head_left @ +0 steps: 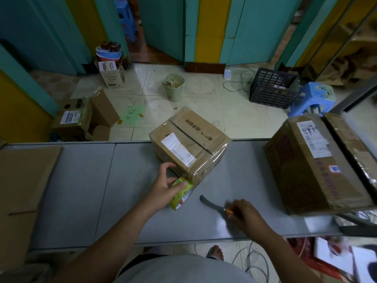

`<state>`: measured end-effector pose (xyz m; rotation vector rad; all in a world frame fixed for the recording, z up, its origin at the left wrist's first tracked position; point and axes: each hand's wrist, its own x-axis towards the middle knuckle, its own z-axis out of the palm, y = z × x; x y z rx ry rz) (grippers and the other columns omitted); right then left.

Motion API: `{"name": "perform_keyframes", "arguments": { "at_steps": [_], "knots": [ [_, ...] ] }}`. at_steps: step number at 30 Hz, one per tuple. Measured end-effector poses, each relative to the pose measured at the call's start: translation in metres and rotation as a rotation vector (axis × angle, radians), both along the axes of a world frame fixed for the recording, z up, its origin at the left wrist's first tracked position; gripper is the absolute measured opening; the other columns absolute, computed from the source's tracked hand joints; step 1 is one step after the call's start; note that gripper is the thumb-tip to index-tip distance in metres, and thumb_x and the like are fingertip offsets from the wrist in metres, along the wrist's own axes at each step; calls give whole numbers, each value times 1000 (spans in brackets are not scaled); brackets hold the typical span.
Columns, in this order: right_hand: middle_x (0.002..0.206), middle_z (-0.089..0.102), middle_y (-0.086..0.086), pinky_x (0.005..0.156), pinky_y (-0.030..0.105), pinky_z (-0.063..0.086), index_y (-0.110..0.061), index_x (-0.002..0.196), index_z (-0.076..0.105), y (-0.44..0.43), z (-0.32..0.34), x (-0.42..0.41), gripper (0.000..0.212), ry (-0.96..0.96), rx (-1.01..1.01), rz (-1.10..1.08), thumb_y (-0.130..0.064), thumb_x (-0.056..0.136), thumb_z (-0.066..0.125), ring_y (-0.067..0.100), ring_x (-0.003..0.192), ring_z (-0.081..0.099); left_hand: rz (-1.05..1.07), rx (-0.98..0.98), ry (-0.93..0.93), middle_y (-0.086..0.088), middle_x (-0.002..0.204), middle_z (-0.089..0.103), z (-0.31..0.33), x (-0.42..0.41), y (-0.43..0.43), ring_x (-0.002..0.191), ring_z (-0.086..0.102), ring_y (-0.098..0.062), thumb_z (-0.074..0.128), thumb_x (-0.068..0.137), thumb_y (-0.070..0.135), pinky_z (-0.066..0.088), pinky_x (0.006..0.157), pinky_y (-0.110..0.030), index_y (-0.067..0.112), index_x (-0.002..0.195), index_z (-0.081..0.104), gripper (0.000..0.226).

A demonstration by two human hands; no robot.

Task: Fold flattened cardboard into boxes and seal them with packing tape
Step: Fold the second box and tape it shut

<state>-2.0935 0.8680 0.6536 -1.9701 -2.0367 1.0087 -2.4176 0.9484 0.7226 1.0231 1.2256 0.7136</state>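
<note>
The room is walled in teal and yellow panels, with a pale tiled floor beyond a long gray table. On the floor stand a black crate, a blue stool, a few brown cartons and a small bin.

On the table, a big carton sits well to the right of the right hand. A flat cardboard sheet lies far to the left of the left hand. A smaller taped box stands just beyond the left fingers.

The left hand grips a green and yellow tape roll, its fingers curled round it. One finger arches up close to the box's near side. Clear tape runs from the roll to the box's near corner.

The right hand is blurred. Its fingers are closed round the orange handle of a cutter, whose dark curved blade points left toward the roll, just above the tabletop.
</note>
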Motion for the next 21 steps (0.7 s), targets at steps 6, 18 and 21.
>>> {"name": "perform_keyframes", "arguments": {
  "at_steps": [6, 18, 21],
  "knots": [
    [80, 64, -2, 61, 39, 52, -34, 116, 62, -18, 86, 0, 33, 383, 153, -167, -61, 98, 58, 16, 66, 63, -44, 87, 33, -6, 113, 81, -8, -6, 3, 103, 79, -29, 80, 90, 35, 64, 86, -50, 66, 152, 24, 89],
    [77, 62, -14, 60, 14, 46, -40, 117, 54, 5, 129, -85, 20, 151, 144, -23, -52, 102, 57, -1, 76, 61, -214, 135, 44, 53, 145, 38, 8, 1, -2, 100, 79, -16, 65, 99, 22, 52, 96, -41, 74, 153, 17, 89],
    [79, 64, -12, 57, 15, 45, -38, 116, 55, 14, 129, -90, 20, 110, 141, -27, -51, 102, 57, 1, 74, 62, -183, 146, 108, 32, 152, 44, 10, 2, -3, 90, 81, -25, 63, 98, 23, 62, 79, -44, 78, 151, 16, 89]
  ]
}}
